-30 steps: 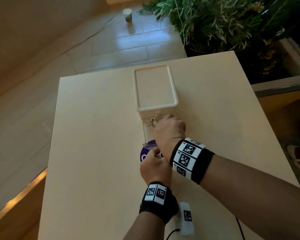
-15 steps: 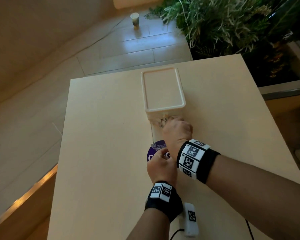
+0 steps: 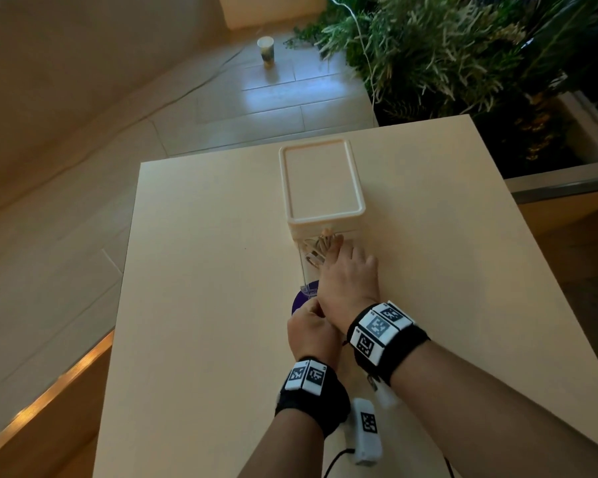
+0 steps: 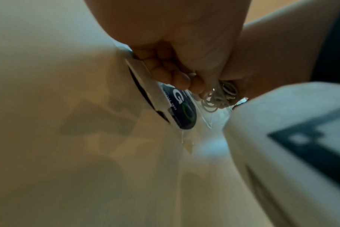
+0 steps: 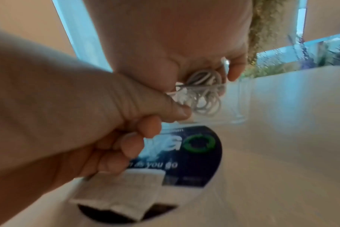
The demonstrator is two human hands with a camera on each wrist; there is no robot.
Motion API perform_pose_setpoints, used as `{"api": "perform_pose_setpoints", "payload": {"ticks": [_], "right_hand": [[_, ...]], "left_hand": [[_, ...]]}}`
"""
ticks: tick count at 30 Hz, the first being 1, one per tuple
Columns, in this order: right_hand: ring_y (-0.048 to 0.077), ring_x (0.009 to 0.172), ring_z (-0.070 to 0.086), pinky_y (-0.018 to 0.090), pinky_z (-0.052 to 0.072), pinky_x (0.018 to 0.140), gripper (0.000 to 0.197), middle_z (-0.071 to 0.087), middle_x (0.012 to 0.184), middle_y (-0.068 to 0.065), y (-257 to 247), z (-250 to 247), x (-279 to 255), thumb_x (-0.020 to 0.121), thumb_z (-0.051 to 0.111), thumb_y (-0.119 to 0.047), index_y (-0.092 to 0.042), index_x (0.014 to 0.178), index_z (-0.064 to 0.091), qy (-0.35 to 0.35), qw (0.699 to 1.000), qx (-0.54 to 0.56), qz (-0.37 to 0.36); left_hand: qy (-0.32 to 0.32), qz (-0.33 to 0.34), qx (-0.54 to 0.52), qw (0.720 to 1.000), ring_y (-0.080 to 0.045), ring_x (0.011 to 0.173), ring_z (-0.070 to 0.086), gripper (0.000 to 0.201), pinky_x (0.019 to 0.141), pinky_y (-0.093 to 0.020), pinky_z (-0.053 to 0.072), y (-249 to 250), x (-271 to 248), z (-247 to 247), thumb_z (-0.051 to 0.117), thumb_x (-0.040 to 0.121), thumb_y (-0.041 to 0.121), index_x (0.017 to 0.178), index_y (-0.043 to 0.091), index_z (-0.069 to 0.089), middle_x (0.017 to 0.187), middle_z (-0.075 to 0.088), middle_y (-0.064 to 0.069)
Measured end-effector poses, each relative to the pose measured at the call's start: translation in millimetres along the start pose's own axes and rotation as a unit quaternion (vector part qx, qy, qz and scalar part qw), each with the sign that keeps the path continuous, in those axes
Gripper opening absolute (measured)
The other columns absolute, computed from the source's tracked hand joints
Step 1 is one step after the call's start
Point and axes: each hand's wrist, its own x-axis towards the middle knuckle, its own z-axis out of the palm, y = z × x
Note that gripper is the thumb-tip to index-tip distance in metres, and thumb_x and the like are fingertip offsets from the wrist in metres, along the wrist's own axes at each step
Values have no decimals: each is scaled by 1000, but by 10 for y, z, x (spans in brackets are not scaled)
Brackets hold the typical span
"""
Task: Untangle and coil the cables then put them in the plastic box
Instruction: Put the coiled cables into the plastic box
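Observation:
A clear plastic box stands mid-table, just in front of a white lidded container. My right hand reaches into the clear box and holds a coil of white cables in curled fingers; the right wrist view shows the cables inside the clear box. My left hand sits just behind it, fingers curled on the box's near rim. Seen from the right wrist, that left hand is above a round purple label.
A white tagged device with a black lead lies near the table's front edge. A large planter with green plants stands beyond the far right corner. A cup sits on the tiled floor. The table drops off at left.
The head view has shifted, so everything sits lower and to the right in the picture. Both hands stay at the clear box, the right one still holding the cables.

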Motion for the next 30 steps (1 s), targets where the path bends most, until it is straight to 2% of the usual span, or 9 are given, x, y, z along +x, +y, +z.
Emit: {"api": "perform_pose_setpoints", "payload": {"ticks": [4, 7, 11, 14, 19, 23, 25, 28, 30], "right_hand": [[33, 98, 57, 45, 38, 79, 43, 66, 107, 14, 70, 61, 48, 87, 51, -12, -3, 129, 57, 73, 995, 63, -5], [34, 99, 57, 51, 38, 87, 38, 68, 104, 13, 119, 129, 113, 89, 49, -14, -4, 123, 63, 119, 989, 88, -7], [32, 125, 50, 67, 15, 111, 67, 60, 129, 13, 101, 212, -5, 98, 29, -47, -3, 148, 40, 70, 992, 102, -21], [27, 144, 32, 69, 3, 114, 69, 46, 150, 11, 156, 213, 23, 99, 21, -45, -5, 155, 25, 41, 993, 100, -49], [26, 142, 36, 73, 4, 113, 55, 52, 146, 8, 123, 193, 159, 101, 34, -33, -6, 149, 33, 57, 993, 103, -27], [27, 145, 32, 69, 4, 114, 62, 45, 152, 12, 124, 180, 133, 102, 28, -39, -2, 151, 30, 53, 991, 122, -18], [28, 139, 39, 69, 12, 115, 61, 53, 143, 13, 153, 130, 73, 100, 28, -40, -1, 146, 39, 65, 989, 135, -18], [37, 125, 47, 66, 19, 113, 64, 59, 131, 19, 209, 73, -121, 97, 35, -43, 2, 140, 49, 114, 988, 94, -36], [40, 131, 46, 64, 18, 115, 62, 56, 140, 20, 280, 61, -251, 97, 44, -42, -1, 143, 50, 161, 978, 105, -82]], "left_hand": [[-14, 10, -20, 1000, 0, 47, 51, 18, 47, -10, 35, -26, -12, -4, 75, 79, 24, 62, 25, 69, 56, 66, 11], [-20, 9, -46, 999, 1, 55, 62, 7, 50, -9, 42, -17, -2, -14, 74, 81, 29, 81, 30, 81, 67, 76, 12], [-13, 22, -29, 999, -2, 43, 49, 26, 44, -12, 34, -65, 10, -27, 73, 76, 12, 55, 25, 64, 49, 62, 8], [-21, 17, -22, 999, -1, 44, 50, 25, 45, -12, 35, -38, 13, -37, 72, 76, 14, 55, 25, 64, 50, 63, 8], [-37, 22, -58, 997, -2, 48, 52, 20, 47, -21, 43, -24, -2, -57, 71, 81, 22, 60, 25, 72, 55, 70, 5], [-52, 19, -63, 996, -1, 44, 47, 27, 45, -16, 39, 3, 36, -89, 70, 80, 16, 54, 20, 70, 50, 67, 1], [-59, 16, -61, 996, 0, 41, 47, 31, 44, -13, 37, 39, 71, -103, 71, 79, 13, 50, 23, 68, 46, 65, 5], [-65, 25, -61, 996, 0, 39, 43, 40, 43, -12, 33, 60, 95, -122, 73, 79, 11, 44, 27, 61, 40, 57, 12], [-62, 24, -66, 996, 0, 42, 42, 35, 44, -18, 36, 45, 110, -121, 72, 81, 17, 47, 21, 63, 42, 59, 5]]}}
